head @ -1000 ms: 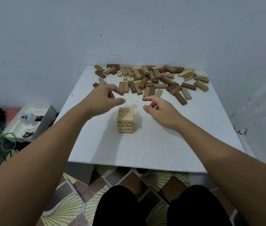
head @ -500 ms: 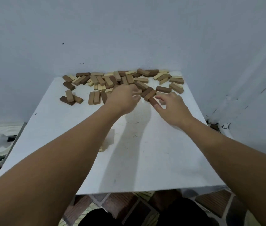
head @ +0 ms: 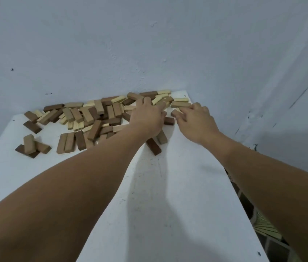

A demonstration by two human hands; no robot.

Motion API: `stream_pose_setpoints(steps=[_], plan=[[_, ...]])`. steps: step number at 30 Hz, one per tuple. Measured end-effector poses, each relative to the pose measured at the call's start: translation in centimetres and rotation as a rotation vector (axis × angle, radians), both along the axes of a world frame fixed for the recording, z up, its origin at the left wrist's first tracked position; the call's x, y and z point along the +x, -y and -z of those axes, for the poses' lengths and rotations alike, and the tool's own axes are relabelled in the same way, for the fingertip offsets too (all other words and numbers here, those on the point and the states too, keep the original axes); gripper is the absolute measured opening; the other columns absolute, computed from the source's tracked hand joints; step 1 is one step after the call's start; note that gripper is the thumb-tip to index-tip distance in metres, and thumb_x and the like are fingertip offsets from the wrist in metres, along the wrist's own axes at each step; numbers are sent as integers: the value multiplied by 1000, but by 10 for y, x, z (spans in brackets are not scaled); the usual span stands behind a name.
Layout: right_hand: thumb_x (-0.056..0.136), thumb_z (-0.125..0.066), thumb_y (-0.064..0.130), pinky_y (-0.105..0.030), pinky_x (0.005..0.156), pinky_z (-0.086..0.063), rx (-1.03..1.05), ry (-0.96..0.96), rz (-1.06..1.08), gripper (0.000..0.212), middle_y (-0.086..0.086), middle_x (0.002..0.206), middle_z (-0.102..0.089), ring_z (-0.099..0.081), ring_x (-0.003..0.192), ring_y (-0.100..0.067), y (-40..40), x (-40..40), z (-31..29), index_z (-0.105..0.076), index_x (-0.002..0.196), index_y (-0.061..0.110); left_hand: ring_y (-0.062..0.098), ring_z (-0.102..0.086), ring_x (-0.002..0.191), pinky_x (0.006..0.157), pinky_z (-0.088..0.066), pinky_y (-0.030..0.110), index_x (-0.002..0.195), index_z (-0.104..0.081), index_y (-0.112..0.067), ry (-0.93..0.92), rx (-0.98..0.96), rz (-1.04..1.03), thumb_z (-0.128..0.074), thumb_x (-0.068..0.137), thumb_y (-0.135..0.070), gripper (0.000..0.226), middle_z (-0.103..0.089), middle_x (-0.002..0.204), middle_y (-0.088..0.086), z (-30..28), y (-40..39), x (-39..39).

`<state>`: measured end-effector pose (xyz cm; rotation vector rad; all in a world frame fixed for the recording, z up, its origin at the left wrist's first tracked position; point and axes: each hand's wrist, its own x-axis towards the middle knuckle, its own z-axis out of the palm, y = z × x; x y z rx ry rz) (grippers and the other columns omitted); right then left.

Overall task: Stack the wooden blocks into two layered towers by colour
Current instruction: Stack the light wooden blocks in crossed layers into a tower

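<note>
A heap of loose wooden blocks (head: 92, 118), pale, mid-brown and dark brown, lies along the far edge of the white table (head: 168, 205) against the wall. My left hand (head: 147, 118) rests palm down on the right part of the heap, fingers spread over the blocks. My right hand (head: 196, 120) is just to its right, fingertips touching pale and brown blocks near the table's far right corner. Whether either hand grips a block is hidden by the fingers. A dark block (head: 153, 146) and a tan block (head: 161, 137) lie just under my left wrist. The pale tower is out of view.
A small separate pile of brown blocks (head: 31, 147) sits at the left of the table. The blue-grey wall (head: 149, 44) rises right behind the heap. Patterned floor tiles (head: 262, 225) show past the table's right edge.
The view has swung up and to the right, and the pale tower has dropped out of sight. Both hands have left the tower and reached forward onto the right end of the block heap.
</note>
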<state>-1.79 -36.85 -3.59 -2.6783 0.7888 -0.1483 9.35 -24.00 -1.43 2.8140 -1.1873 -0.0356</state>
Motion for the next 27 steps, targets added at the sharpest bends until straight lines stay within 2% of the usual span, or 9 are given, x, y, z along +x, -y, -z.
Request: stream_pose_setpoints(steps=[3,7,9,11,14,17,21,23,27], plan=[[108,-35,43,-45,98,-40,-15,-27,8,38,-6,139,-49,-43,124,-33,3,7,7,-63,130,29,41,-30,138,107,-37,53,156,-39,-33,11,35,3,-34,110,-42,47,-42,142,18,9,12,8],[107,-39,32,-44,106,-32,29,66,-49,36,1,143,-51,-41,128,-30,-3,12,17,-66,131,31,38,-35,134,104,-40,50,148,-52,-32,37,6,26,-34,110,-42,43,-46,135,15,18,10,16],[105,-42,25,-45,111,-34,140,149,-67,39,-1,143,-54,-42,130,-30,-4,17,22,-66,135,31,36,-37,131,102,-43,49,139,-63,-29,33,-75,18,-40,109,-41,40,-50,131,13,18,7,22],[106,-44,21,-48,111,-39,249,244,-47,40,-2,138,-61,-51,129,-27,-3,23,26,-66,137,30,35,-39,129,103,-43,49,123,-71,-25,-10,-177,-8,-51,106,-41,31,-53,127,13,19,4,30],[107,-49,22,-46,108,-45,352,353,35,32,8,124,-69,-63,114,-13,-1,29,32,-69,130,31,35,-40,128,104,-41,48,106,-75,-20,-62,-296,-28,-63,100,-38,23,-56,119,15,20,1,42],[105,-55,23,-44,105,-48,326,389,61,28,9,121,-66,-63,96,-6,1,32,40,-71,125,34,36,-39,131,106,-39,47,125,-71,-22,-45,-284,-55,-57,102,-31,28,-55,126,17,21,4,51],[101,-63,33,-43,104,-49,306,385,46,26,11,116,-63,-62,95,-6,4,33,46,-72,125,37,40,-33,135,112,-35,49,142,-60,-36,-101,-104,-91,-44,107,-41,39,-41,149,20,23,11,52],[100,-64,41,-44,104,-48,306,374,37,24,12,117,-62,-61,98,-5,5,32,46,-73,122,39,39,-34,134,112,-34,47,139,-62,-39,-127,-116,-100,-47,105,-45,37,-40,151,19,25,11,57],[97,-64,50,-47,105,-46,271,362,28,26,12,121,-62,-60,108,-9,4,33,47,-75,119,40,32,-37,135,110,-33,41,115,-75,-39,-128,-223,-82,-66,96,-44,21,-55,138,9,24,4,69]])
